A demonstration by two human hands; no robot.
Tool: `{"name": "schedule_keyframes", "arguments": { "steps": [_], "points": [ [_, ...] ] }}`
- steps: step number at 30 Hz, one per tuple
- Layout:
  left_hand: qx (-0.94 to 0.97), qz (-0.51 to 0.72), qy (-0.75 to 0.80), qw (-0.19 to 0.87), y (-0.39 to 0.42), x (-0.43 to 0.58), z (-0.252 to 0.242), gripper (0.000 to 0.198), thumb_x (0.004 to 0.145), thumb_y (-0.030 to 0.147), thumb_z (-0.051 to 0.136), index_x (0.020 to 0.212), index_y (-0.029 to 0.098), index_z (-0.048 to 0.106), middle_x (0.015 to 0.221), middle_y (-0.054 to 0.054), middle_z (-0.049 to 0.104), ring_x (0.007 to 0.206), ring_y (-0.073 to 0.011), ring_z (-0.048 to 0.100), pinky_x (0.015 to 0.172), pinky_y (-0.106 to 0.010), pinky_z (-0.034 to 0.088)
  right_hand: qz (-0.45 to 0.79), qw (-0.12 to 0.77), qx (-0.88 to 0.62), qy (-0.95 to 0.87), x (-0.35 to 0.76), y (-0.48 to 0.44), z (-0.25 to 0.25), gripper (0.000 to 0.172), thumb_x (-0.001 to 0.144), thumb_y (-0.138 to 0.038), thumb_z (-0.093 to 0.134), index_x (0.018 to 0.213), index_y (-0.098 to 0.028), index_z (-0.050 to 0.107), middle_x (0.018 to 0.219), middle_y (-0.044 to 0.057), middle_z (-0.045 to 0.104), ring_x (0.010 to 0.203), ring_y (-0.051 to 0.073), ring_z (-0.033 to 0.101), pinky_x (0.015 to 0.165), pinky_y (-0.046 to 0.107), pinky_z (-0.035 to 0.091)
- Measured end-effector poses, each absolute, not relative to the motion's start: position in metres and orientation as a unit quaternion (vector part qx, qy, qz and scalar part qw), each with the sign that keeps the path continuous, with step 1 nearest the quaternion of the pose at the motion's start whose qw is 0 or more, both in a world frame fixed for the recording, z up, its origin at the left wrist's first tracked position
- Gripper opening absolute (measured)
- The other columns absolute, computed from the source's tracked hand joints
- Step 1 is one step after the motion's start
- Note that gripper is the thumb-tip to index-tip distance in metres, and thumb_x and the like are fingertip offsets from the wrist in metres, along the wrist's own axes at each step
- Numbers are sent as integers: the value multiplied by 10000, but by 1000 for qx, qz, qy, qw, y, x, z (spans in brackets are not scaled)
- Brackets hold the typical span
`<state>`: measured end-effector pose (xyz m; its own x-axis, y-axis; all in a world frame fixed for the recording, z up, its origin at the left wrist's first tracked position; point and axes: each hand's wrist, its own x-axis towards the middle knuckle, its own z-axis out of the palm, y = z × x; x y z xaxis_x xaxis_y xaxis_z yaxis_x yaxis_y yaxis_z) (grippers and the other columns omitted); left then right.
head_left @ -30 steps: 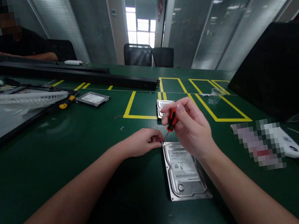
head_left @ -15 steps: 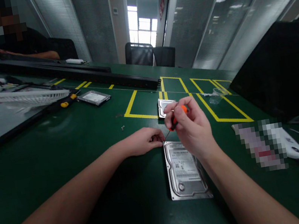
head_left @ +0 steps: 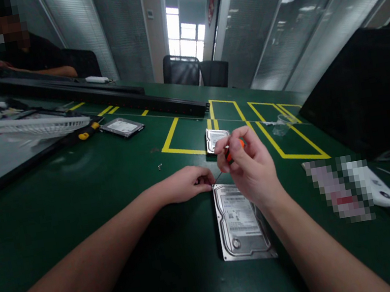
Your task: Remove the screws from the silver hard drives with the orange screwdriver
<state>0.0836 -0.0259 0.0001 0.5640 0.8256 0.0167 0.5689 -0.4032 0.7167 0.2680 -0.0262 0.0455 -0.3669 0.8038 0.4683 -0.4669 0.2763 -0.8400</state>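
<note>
At the drive's (head_left: 242, 223) far edge (cramped), right hand (head_left: 251, 169) grips screwdriver (head_left: 230, 155).

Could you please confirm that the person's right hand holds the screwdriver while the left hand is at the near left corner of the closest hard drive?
Not quite: the head view shows the left hand at the far left corner of the closest hard drive, not the near left one. The right hand does hold the screwdriver.

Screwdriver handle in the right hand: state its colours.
Orange and black where the right hand leaves the screwdriver handle uncovered; the head view shows it.
</note>
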Motion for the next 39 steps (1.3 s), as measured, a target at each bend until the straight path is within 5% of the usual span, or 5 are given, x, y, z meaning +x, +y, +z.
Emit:
{"name": "schedule_keyframes", "arguments": {
  "steps": [14, 18, 23, 31, 39],
  "points": [
    [818, 188, 426, 338, -25, 83, 0, 154, 941, 244, 659, 1046, 145, 712, 918, -36, 705, 822, -178, 633, 730, -269, 447, 595, 541, -138, -578, 269, -25, 46, 197, 978, -431, 682, 971, -258, 586, 894, -10, 687, 575, 101, 528, 555, 278, 413],
    [811, 189, 436, 341, -26, 84, 0, 158, 934, 246, 674, 1043, 139, 717, 899, -32, 690, 804, -170, 612, 717, -260, 444, 594, 548, -138, -573, 269, -23, 47, 404, 1064, -494, 467, 954, -191, 711, 866, 48, 678, 617, 118, 551, 577, 298, 421],
    [813, 195, 421, 352, -25, 83, -1, 157, 944, 232, 652, 1055, 137, 709, 891, -26, 688, 787, -160, 612, 709, -253, 440, 582, 555, -132, -579, 270, -24, 44, 138, 974, -305, 709, 907, -227, 616, 952, 12, 703, 706, 125, 640, 638, 281, 452],
    [810, 188, 434, 347, -25, 84, -1, 171, 936, 242, 664, 1060, 135, 715, 901, -34, 684, 798, -167, 606, 713, -258, 448, 602, 554, -142, -558, 270, -23, 46, 446, 1062, -536, 460, 901, -196, 701, 837, 37, 661, 596, 110, 526, 583, 298, 418],
    [815, 192, 427, 342, -25, 83, -1, 146, 942, 235, 666, 1044, 142, 711, 884, -24, 679, 792, -163, 612, 721, -262, 448, 593, 547, -129, -576, 271, -24, 46, 178, 967, -373, 720, 914, -247, 605, 895, -8, 698, 611, 107, 570, 578, 271, 407]
  ]
}}
